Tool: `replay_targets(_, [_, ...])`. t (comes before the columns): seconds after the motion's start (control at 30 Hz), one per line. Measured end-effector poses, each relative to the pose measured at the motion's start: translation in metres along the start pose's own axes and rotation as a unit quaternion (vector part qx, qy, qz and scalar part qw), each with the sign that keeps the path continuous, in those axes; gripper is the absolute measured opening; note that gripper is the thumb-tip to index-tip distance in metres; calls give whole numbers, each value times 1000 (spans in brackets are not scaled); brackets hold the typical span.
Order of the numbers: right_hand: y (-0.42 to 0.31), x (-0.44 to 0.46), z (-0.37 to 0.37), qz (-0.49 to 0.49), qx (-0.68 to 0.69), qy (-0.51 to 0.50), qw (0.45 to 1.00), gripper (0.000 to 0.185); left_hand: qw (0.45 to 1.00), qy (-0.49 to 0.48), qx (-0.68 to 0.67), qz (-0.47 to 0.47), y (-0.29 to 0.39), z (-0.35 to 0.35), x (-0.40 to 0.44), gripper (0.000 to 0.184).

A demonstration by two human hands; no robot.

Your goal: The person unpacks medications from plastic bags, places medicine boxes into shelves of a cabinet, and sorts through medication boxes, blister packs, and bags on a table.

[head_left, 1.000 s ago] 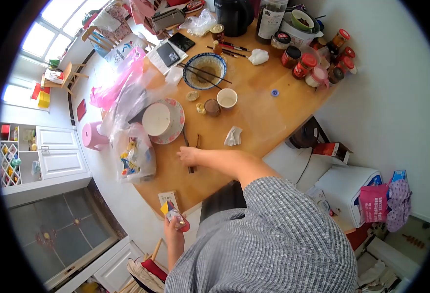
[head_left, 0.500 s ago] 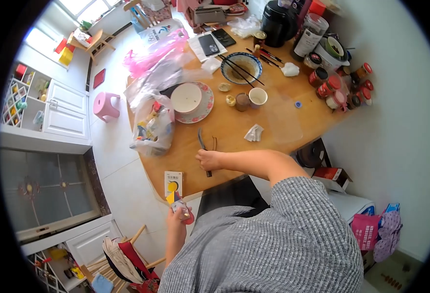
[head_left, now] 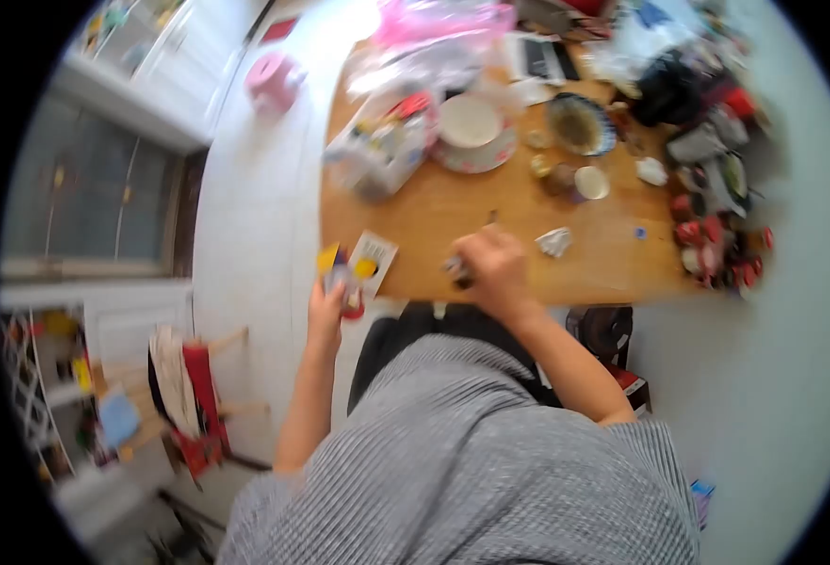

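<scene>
In my left hand (head_left: 325, 306), off the table's near left edge, is a small packet (head_left: 332, 256) with a yellow and blue corner; its red and clear lower part is blurred. My right hand (head_left: 498, 268) is closed over the near side of the table around a dark-handled tool (head_left: 459, 275). Most of that tool is hidden by the fingers, and motion smears it. A white box (head_left: 374, 262) with a yellow spot lies beside the packet. Crumpled white tissue (head_left: 554, 242) rests to the right of my right hand.
On the wooden table (head_left: 415, 231) stand a white bowl (head_left: 470, 121) on a floral plate, a filled plastic bag (head_left: 377, 155), a patterned bowl (head_left: 575, 127) and a paper cup (head_left: 591, 184). Several red-lidded jars (head_left: 716, 250) crowd the right side. A pink stool (head_left: 272, 83) is on the floor.
The view has swung, shifting the table rightward in the picture. My right hand has come nearer my body with the dark-handled tool, turning it. My left hand still holds the packet.
</scene>
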State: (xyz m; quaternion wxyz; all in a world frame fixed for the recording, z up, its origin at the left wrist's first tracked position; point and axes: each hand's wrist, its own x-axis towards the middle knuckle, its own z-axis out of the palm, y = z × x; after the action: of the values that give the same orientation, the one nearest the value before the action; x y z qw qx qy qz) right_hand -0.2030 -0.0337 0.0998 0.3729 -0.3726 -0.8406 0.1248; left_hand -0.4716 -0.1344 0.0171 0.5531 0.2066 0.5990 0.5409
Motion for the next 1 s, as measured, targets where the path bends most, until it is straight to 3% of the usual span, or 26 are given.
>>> replay_targets(0.1, [0,-19,2,170,119,87,974,19,998,41,41,6,-4,-21,16,38])
replay_targets(0.13, [8,-30,11,222,190,140,946,17,996,58,61,13,-6,-24,20,37])
replay_targets(0.17, [10,-41,15,302,311,177,883,15,994,70,83,22,-8,-25,22,37])
replay_targets(0.2, [16,-47,11,360,308,156,867,10,992,75,99,30,-9,-26,21,36])
replay_targets(0.23, [18,-47,13,398,279,198,851,3,990,75,116,41,-9,-24,22,36])
replay_targets(0.3, [29,-63,10,532,295,214,765,4,987,65,137,49,-9,-19,24,36])
replay_targets(0.37, [33,-73,11,561,329,211,730,5,988,50,142,44,-11,-10,28,36])
replay_targets(0.5, [38,-89,31,580,325,170,727,6,952,48,289,87,-17,5,43,41])
replay_targets(0.53, [36,-87,34,598,331,146,715,7,961,41,270,40,-25,7,51,41])
replay_targets(0.67, [24,-76,46,632,355,129,677,7,863,94,467,171,-51,12,71,40])
replay_targets(0.9, [22,-77,53,626,350,149,680,8,807,146,537,197,-57,19,70,50])
replay_targets(1.0, [27,-80,54,626,349,154,680,9,817,147,531,171,-51,23,68,63])
